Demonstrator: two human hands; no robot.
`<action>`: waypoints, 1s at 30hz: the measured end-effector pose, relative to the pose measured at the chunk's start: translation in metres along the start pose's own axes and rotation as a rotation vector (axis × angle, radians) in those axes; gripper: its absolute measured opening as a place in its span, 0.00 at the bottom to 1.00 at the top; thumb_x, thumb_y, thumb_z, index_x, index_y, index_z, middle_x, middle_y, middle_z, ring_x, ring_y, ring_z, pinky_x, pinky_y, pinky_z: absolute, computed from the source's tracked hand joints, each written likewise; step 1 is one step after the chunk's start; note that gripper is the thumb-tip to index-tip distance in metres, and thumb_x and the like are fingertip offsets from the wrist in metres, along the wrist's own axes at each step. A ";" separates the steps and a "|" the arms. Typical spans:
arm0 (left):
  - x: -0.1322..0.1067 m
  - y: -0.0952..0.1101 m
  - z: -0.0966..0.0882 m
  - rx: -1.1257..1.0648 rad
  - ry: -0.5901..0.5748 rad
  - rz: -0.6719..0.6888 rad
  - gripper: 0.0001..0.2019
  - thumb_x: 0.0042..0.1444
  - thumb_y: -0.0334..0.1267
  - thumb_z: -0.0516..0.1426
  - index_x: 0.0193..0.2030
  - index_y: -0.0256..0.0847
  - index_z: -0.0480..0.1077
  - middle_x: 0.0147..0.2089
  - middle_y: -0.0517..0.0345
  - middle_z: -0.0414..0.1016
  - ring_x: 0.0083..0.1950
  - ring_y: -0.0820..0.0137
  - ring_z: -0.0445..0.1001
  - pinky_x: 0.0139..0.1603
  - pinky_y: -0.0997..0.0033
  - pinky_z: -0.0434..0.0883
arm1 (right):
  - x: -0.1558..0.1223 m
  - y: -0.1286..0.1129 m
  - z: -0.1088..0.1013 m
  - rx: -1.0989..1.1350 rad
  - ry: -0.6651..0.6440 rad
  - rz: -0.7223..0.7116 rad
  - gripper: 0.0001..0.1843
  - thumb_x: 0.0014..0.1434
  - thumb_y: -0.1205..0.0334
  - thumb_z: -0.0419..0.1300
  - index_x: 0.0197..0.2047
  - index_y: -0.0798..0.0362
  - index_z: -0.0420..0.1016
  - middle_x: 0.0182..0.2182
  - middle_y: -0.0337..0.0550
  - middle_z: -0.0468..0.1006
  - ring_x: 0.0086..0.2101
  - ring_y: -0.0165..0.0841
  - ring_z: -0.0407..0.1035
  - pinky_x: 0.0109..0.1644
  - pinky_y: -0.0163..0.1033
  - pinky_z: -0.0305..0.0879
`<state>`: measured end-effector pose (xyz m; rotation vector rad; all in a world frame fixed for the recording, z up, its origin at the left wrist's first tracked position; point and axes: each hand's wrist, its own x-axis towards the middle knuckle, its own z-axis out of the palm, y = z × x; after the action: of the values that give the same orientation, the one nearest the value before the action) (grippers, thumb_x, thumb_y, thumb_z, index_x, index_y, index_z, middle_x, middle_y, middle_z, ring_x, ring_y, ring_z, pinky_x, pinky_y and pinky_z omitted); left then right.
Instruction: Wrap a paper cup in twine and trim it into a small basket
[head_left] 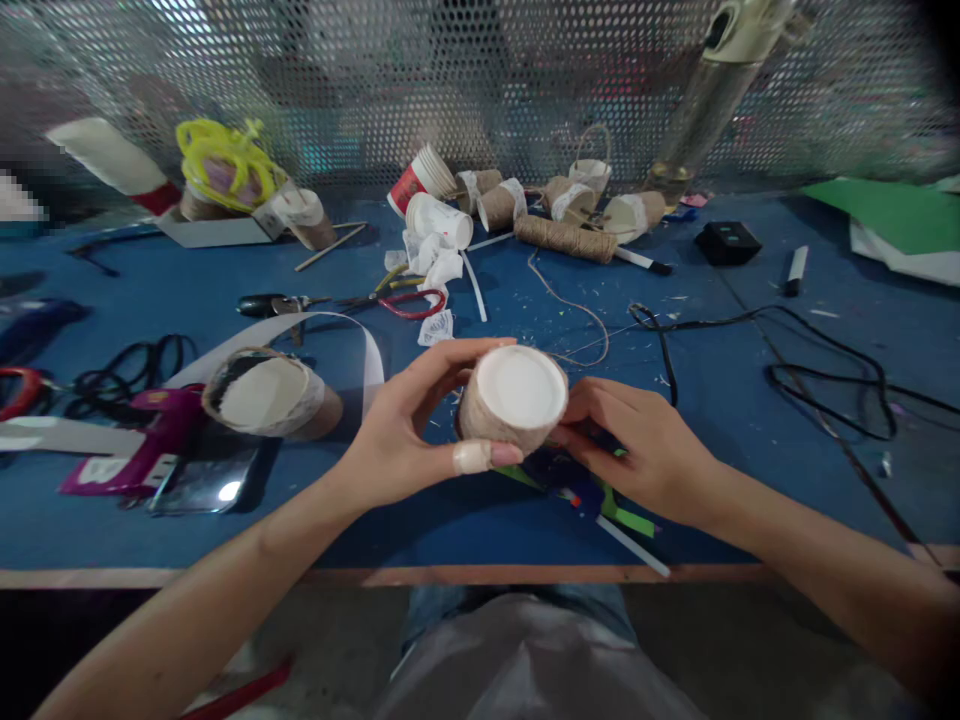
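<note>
My left hand (pixel 401 430) is curved around a twine-wrapped paper cup (pixel 521 388), its thumb wearing a tan bandage. The cup is tilted, with its round white end turned up towards me. At the cup's right side, the fingers of my right hand (pixel 645 450) are pressed together; whatever they pinch is hidden. Beneath the hands lie green strips (pixel 626 515) and a white stick (pixel 634 547). Another twine-wrapped cup with a white lace band (pixel 300 405) rests on its side to the left, and a loose strand of twine (pixel 585 310) trails behind the held cup.
A purple glue gun (pixel 161 440) and a phone (pixel 206 480) lie at left. Red-handled scissors (pixel 409 300) are farther back. Several small wrapped cups and a twine roll (pixel 566 240) line the perforated metal screen (pixel 480 80). A black cord (pixel 817 375) loops across the right side.
</note>
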<state>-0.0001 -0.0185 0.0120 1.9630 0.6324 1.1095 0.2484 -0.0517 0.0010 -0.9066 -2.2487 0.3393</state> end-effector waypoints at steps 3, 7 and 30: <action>0.001 0.004 0.000 0.174 -0.090 0.227 0.34 0.52 0.42 0.71 0.65 0.42 0.67 0.62 0.42 0.75 0.62 0.54 0.74 0.64 0.53 0.71 | 0.001 0.005 -0.001 0.018 0.038 0.018 0.03 0.68 0.65 0.57 0.39 0.50 0.68 0.34 0.41 0.77 0.35 0.33 0.72 0.39 0.37 0.68; 0.005 0.007 0.000 0.397 -0.108 0.480 0.29 0.56 0.35 0.68 0.63 0.36 0.68 0.59 0.39 0.77 0.61 0.56 0.74 0.63 0.53 0.72 | 0.002 0.004 -0.006 0.063 0.163 0.097 0.04 0.67 0.69 0.59 0.41 0.51 0.72 0.39 0.43 0.79 0.41 0.33 0.74 0.47 0.38 0.70; 0.000 0.006 -0.002 1.045 0.034 0.789 0.18 0.61 0.32 0.65 0.57 0.48 0.75 0.60 0.65 0.79 0.62 0.68 0.74 0.67 0.61 0.72 | -0.002 -0.024 0.007 0.167 -0.188 -0.606 0.15 0.62 0.66 0.52 0.27 0.53 0.75 0.19 0.35 0.65 0.23 0.31 0.56 0.54 0.43 0.71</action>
<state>-0.0016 -0.0208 0.0178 3.2839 0.4890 1.4093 0.2319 -0.0707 0.0058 -0.0860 -2.4893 0.3309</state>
